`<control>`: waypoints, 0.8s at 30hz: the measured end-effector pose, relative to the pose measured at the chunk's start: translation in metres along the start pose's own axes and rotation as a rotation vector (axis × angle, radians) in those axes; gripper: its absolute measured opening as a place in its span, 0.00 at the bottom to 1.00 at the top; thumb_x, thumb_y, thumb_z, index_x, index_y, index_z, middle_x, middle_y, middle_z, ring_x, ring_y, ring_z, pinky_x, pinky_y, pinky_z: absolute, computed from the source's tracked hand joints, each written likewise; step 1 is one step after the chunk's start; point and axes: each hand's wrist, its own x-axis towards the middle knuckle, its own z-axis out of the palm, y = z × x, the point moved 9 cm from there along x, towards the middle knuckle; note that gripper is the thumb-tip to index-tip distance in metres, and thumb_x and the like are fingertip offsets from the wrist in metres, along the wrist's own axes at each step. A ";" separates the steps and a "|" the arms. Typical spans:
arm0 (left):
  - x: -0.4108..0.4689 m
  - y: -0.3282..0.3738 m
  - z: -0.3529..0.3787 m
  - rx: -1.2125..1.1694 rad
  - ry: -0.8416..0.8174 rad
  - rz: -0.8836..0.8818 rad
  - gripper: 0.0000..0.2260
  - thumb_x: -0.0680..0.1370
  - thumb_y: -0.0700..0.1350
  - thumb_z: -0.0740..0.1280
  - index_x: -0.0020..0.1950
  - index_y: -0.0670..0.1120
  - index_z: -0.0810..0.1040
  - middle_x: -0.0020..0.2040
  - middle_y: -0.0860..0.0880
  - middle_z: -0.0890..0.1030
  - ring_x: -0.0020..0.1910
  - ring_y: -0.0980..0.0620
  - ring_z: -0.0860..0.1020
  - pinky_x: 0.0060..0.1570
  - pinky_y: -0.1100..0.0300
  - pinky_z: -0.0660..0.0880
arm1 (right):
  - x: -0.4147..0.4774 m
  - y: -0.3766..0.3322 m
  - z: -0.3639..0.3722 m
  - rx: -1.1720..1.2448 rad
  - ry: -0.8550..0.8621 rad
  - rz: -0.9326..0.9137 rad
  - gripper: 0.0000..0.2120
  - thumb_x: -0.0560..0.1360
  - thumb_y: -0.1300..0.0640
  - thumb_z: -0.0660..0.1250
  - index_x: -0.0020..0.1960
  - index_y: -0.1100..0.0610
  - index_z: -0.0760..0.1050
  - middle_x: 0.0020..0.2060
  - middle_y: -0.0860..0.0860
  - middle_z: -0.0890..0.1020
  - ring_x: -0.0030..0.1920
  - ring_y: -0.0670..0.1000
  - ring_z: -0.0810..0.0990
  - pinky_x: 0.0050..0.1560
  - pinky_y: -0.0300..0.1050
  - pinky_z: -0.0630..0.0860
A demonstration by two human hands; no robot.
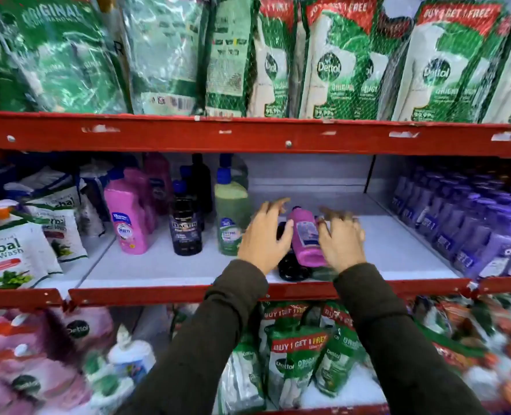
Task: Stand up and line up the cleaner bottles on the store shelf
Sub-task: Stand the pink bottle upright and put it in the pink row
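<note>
A: Where do things stand on the middle shelf [164,268]?

B: Three bottles stand upright toward its left half: a pink bottle [128,220], a black bottle [186,226] and a green bottle [229,217], roughly in a row, with more of each behind. Near the front edge, about the middle of the shelf, a small heap lies flat: a fallen pink bottle [305,236] on top, a fallen black bottle [291,266] beneath it, and something dark green under the right hand that I can't make out properly.

A: And the hands?

B: The left hand [263,239] hovers at the left of the heap, fingers [273,205] spread and curved, not closed on anything. The right hand [342,241] is at the right side, fingers spread too but blurred; it looks close to the pink one's side, though I can't tell whether it touches.

A: So which step is this?

B: I'd judge it the reach for the fallen pink bottle, before any grasp.

A: What does the next move need?

B: Closing around its body, lifting it clear of the black one without rolling it off the front edge, then setting it base-down. The bare stretch right of the green bottle looks the natural spot.
</note>
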 end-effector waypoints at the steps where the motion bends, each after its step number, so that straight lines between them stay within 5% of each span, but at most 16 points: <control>1: 0.007 -0.011 0.011 0.002 -0.055 -0.073 0.19 0.81 0.51 0.60 0.71 0.48 0.70 0.63 0.44 0.73 0.58 0.42 0.77 0.57 0.50 0.74 | 0.006 0.009 0.013 0.004 -0.090 0.080 0.20 0.82 0.50 0.56 0.68 0.58 0.74 0.66 0.64 0.74 0.67 0.65 0.70 0.66 0.56 0.66; 6: 0.002 -0.056 0.061 0.057 -0.377 -0.493 0.20 0.82 0.55 0.58 0.66 0.43 0.77 0.66 0.38 0.71 0.64 0.38 0.75 0.67 0.54 0.69 | 0.004 0.023 0.057 0.040 -0.387 0.251 0.29 0.81 0.38 0.53 0.73 0.55 0.71 0.66 0.64 0.74 0.68 0.65 0.72 0.70 0.56 0.68; 10: 0.004 -0.066 0.072 -0.069 -0.338 -0.592 0.23 0.81 0.59 0.59 0.67 0.44 0.78 0.68 0.38 0.75 0.64 0.39 0.76 0.65 0.53 0.72 | 0.010 0.027 0.063 0.260 -0.359 0.255 0.28 0.79 0.38 0.60 0.68 0.58 0.76 0.63 0.64 0.80 0.63 0.64 0.78 0.67 0.56 0.74; 18: -0.016 -0.054 0.050 -0.599 -0.108 -0.545 0.20 0.79 0.49 0.68 0.69 0.45 0.76 0.62 0.43 0.83 0.59 0.46 0.82 0.63 0.51 0.77 | -0.003 0.012 0.039 0.804 -0.190 0.223 0.20 0.74 0.55 0.75 0.64 0.58 0.78 0.57 0.57 0.85 0.53 0.55 0.85 0.56 0.50 0.83; 21: -0.026 -0.054 0.017 -0.683 -0.025 -0.450 0.19 0.77 0.43 0.70 0.68 0.45 0.76 0.57 0.44 0.84 0.50 0.57 0.83 0.55 0.63 0.80 | -0.021 -0.011 0.033 1.063 -0.176 0.181 0.20 0.71 0.63 0.76 0.61 0.55 0.77 0.54 0.54 0.85 0.48 0.46 0.86 0.45 0.35 0.83; 24: -0.044 -0.067 -0.024 -0.726 0.048 -0.388 0.20 0.77 0.40 0.71 0.69 0.46 0.75 0.57 0.46 0.84 0.55 0.53 0.83 0.53 0.66 0.79 | -0.042 -0.047 0.035 1.163 -0.171 0.110 0.22 0.69 0.66 0.77 0.58 0.51 0.77 0.52 0.49 0.86 0.48 0.42 0.87 0.44 0.33 0.82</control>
